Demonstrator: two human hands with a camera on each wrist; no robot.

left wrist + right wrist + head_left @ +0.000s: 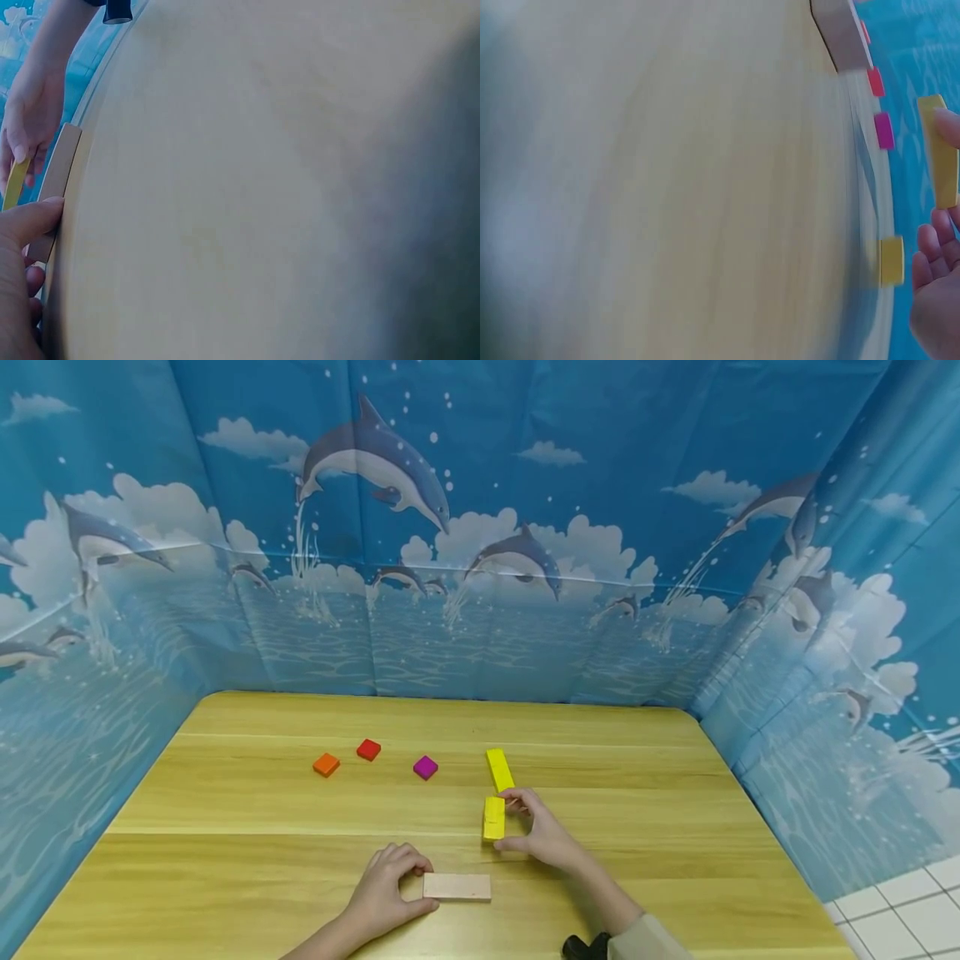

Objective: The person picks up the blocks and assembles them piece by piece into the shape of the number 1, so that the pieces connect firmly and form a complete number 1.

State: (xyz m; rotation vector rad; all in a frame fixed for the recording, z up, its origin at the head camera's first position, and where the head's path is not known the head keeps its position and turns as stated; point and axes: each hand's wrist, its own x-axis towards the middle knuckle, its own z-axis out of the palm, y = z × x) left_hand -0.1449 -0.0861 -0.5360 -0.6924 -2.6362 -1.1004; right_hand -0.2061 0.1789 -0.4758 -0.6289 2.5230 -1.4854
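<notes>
My left hand grips the left end of a plain pale wooden block, thumb on the near side and fingers on the far side. In the left wrist view its thumb overlaps that block. My right hand pinches a yellow block between thumb and fingers, farther from me and to the right of the pale one. The right wrist view shows the held yellow block with the thumb across it. A second yellow block lies just behind, slightly slanted.
Small square pieces lie farther back on the left: orange, red and purple. A blue dolphin-print curtain surrounds the back and sides of the wooden table. Something black shows beside the right sleeve.
</notes>
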